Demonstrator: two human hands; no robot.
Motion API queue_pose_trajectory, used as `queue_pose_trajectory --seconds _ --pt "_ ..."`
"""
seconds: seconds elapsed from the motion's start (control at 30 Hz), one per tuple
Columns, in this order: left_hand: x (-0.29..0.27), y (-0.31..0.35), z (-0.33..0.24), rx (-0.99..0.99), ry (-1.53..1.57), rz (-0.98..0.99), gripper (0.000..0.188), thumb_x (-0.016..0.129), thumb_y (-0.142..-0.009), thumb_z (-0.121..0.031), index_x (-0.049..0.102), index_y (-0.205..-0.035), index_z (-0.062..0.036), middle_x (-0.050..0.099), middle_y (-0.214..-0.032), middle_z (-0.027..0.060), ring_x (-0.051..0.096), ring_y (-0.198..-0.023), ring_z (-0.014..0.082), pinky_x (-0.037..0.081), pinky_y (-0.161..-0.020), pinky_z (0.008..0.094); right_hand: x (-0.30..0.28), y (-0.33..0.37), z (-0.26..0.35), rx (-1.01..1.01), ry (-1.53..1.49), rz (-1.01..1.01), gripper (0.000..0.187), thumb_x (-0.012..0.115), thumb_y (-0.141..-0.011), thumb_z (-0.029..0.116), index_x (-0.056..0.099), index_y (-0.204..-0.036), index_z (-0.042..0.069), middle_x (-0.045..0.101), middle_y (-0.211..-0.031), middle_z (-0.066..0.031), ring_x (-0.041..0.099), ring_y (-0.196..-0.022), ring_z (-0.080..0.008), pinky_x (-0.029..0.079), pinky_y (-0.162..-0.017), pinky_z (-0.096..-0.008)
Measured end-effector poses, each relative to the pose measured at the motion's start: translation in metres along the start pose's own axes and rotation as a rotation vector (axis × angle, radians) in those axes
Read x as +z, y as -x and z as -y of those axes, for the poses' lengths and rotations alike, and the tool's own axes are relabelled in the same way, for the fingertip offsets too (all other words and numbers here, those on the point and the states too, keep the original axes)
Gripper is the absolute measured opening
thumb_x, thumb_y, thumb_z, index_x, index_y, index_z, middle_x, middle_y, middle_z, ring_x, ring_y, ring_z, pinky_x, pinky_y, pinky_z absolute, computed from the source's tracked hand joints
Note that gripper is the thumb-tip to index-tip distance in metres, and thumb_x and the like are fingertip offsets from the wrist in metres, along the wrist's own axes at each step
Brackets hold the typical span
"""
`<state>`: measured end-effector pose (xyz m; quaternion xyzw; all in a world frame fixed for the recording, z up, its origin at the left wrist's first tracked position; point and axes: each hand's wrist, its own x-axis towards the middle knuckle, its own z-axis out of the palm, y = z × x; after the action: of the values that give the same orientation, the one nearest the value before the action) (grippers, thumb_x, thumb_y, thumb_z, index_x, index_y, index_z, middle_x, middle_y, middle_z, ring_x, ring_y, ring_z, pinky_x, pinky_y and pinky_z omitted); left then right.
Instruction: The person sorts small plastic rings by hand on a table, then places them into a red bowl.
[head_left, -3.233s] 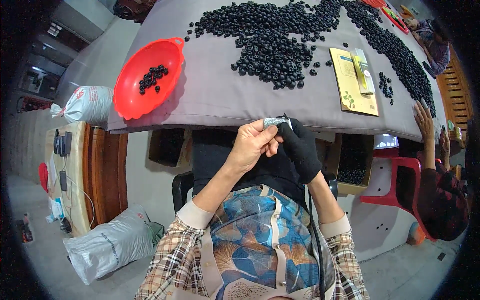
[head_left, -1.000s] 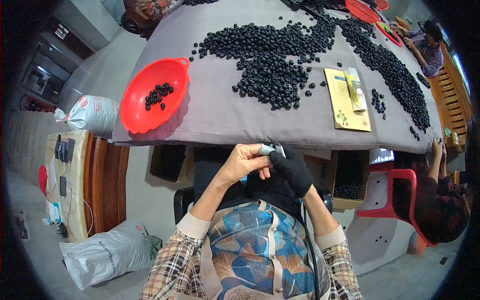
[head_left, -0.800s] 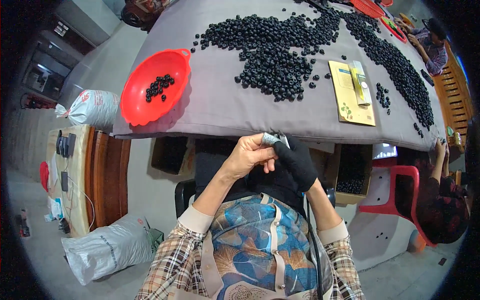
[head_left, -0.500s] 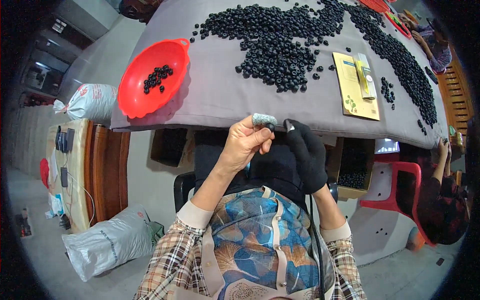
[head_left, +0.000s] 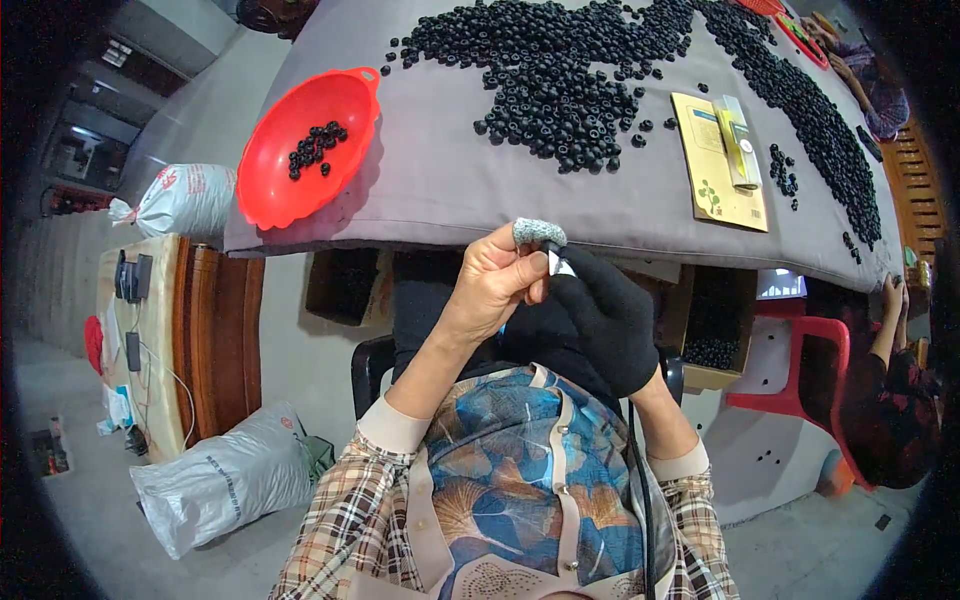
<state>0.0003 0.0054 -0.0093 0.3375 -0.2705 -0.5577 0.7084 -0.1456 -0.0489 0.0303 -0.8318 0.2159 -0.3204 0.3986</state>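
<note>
My left hand (head_left: pixel 490 283) is bare but for a speckled grey finger sleeve (head_left: pixel 538 232) on the index finger. Thumb and index finger pinch a small round black piece (head_left: pixel 550 247), mostly covered by the fingers. My right hand (head_left: pixel 610 315) wears a black glove, its fingers closed and touching the piece from the right. A small whitish tip (head_left: pixel 560 265) shows at the glove's fingertips; I cannot make out what it is. Both hands meet just off the near edge of the cloth-covered table (head_left: pixel 420 200). Many similar black pieces with holes (head_left: pixel 560 110) lie heaped on it.
On the table's left stands a red bowl (head_left: pixel 270 170) with several black pieces in it. A yellow booklet (head_left: pixel 712 195) under a clear-and-yellow packet (head_left: pixel 738 150) lies right. Boxes of black pieces (head_left: pixel 712 350) sit below the table. Another person's hand (head_left: pixel 893 300) is at the right.
My right hand has moved left and up against the left fingertips, and the whitish tip now touches the pinched black piece. My left hand stays nearly in place; the view has shifted slightly.
</note>
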Motion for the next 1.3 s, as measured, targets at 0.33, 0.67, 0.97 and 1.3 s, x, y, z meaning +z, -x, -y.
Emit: queue_pose_trajectory --seconds 0.33,0.67,0.97,1.3 --pt "0.002 0.002 -0.001 -0.027 0.051 -0.007 0.016 0.058 -0.084 -0.007 0.060 -0.099 -0.0020 0.057 -0.070 0.0004 0.050 -0.053 0.0051 0.040 -0.047 0.0164 -0.002 0.001 0.001 0.210 -0.137 0.024 0.028 0.059 -0.082 0.005 0.057 -0.110 -0.001 0.063 -0.098 -0.0116 0.060 -0.089 -0.0157 0.047 -0.077 -0.0282" --pt "0.002 0.003 -0.001 -0.047 0.088 -0.002 0.016 0.057 -0.084 -0.006 0.060 -0.100 -0.0019 0.058 -0.072 0.0009 0.051 -0.054 0.0054 0.041 -0.048 0.0164 -0.004 0.006 -0.012 -0.087 -0.001 0.046 0.040 0.064 -0.072 0.006 0.055 -0.111 0.006 0.059 -0.104 -0.0132 0.060 -0.091 -0.0273 0.048 -0.079 -0.0328" --pt "0.002 0.003 -0.002 -0.048 0.072 -0.005 0.016 0.057 -0.084 -0.005 0.060 -0.100 -0.0015 0.057 -0.072 0.0012 0.050 -0.054 0.0056 0.040 -0.048 0.0168 -0.003 0.006 -0.013 0.082 -0.135 0.065 0.042 0.065 -0.069 0.003 0.055 -0.109 0.007 0.058 -0.108 -0.0124 0.060 -0.092 -0.0266 0.050 -0.076 -0.0321" --pt "0.006 0.005 -0.009 -0.049 0.012 -0.014 0.015 0.056 -0.085 -0.005 0.059 -0.099 0.0004 0.056 -0.071 0.0011 0.047 -0.054 0.0051 0.037 -0.049 0.0172 -0.003 0.003 -0.016 -0.062 -0.034 0.081 0.041 0.065 -0.067 0.003 0.057 -0.107 0.007 0.059 -0.102 -0.0112 0.061 -0.081 -0.0250 0.050 -0.069 -0.0311"
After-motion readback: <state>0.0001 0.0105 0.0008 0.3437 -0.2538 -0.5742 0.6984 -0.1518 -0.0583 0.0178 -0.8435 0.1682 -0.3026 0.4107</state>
